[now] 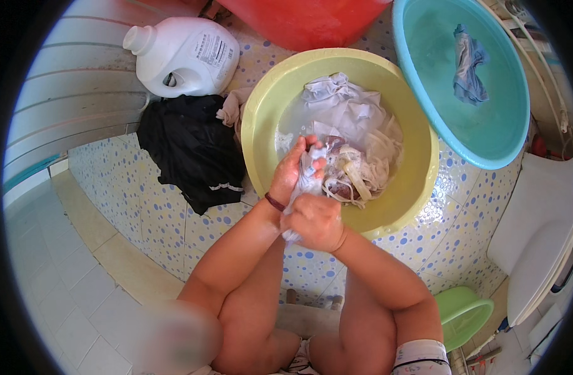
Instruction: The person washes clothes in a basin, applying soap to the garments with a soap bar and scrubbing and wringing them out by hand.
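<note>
A wet, pale cloth [306, 180] with suds on it is stretched between my two hands, over the near left side of a yellow plastic basin [260, 110]. My left hand [286, 173] holds its upper part, palm up with the fingers curled. Closer to my body, my right hand [314, 220] is closed in a fist around the lower part. Inside the basin, white fabric [347, 105] lies in cloudy water. Next to it is a soapy heap of cream straps and fabric [378, 161] with a dark reddish piece [340, 190] partly hidden among them.
A black garment [195, 150] lies on the spotted tile floor [211, 234], below a white detergent jug [188, 56]. A blue basin [497, 140] of water with a blue cloth [471, 65] touches the yellow one. Behind stands a red tub [310, 21]; a green basin [460, 304] is at lower right.
</note>
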Tool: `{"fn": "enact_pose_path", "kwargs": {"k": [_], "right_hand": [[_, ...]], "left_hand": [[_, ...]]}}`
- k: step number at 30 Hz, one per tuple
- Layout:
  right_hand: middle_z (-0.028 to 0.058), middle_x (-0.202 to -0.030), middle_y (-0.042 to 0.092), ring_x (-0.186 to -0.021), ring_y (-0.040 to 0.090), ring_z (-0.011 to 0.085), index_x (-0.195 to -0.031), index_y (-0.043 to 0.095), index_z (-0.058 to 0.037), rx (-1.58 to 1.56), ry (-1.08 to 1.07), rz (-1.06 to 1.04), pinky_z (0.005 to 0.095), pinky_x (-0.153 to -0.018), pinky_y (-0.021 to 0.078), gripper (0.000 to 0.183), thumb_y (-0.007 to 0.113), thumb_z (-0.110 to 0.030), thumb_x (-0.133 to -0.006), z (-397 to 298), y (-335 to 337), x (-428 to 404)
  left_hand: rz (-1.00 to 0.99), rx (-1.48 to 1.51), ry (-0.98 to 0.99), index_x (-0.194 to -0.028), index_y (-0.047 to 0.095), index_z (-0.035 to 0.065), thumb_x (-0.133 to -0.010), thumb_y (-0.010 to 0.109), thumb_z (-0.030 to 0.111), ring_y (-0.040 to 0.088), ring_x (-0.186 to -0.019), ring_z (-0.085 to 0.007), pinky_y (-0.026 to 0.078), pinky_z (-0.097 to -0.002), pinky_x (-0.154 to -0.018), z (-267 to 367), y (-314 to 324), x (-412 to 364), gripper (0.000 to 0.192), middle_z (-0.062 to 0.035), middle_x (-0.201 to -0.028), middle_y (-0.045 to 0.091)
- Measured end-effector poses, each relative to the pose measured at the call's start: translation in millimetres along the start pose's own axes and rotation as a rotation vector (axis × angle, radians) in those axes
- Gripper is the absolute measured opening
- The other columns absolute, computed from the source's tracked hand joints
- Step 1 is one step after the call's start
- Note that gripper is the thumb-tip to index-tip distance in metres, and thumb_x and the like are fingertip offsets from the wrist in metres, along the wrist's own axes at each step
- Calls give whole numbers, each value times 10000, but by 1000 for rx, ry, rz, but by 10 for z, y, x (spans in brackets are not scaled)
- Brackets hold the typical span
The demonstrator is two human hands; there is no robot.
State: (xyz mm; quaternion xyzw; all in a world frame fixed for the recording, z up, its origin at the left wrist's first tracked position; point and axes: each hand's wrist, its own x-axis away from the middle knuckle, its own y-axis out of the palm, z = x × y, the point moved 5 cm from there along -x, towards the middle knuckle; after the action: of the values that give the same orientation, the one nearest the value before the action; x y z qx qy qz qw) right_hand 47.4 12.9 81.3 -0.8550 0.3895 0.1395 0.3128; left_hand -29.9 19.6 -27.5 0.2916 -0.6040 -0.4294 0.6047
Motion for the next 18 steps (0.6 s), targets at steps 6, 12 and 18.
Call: {"fn": "enact_pose_path", "kwargs": {"k": [6,12,18], "right_hand": [[78,-640,519,-544,545,242,-641,507,-98,132,77,27,324,-479,430,173,633,-72,-526,551,-187,45],[152,-728,570,-673,570,336,-807,530,-58,134,777,181,382,-603,457,198,634,-199,-715,1401,-480,157],[218,-964,547,-902,530,386,-1086,457,-78,139,968,10,431,-762,425,322,516,-276,-837,1979,-306,410]], "left_hand": [[452,-102,188,-870,501,129,-904,445,317,481,-786,-114,413,-245,-738,-117,-9,92,199,18,-823,488],[8,-22,108,-1106,476,131,-913,400,342,462,-1025,-197,371,-336,-899,-119,145,-56,296,-45,-1031,491],[246,-1832,490,-1375,166,164,-871,464,347,64,-1310,-339,104,-529,-1029,115,42,-43,613,-123,-1429,67]]}}
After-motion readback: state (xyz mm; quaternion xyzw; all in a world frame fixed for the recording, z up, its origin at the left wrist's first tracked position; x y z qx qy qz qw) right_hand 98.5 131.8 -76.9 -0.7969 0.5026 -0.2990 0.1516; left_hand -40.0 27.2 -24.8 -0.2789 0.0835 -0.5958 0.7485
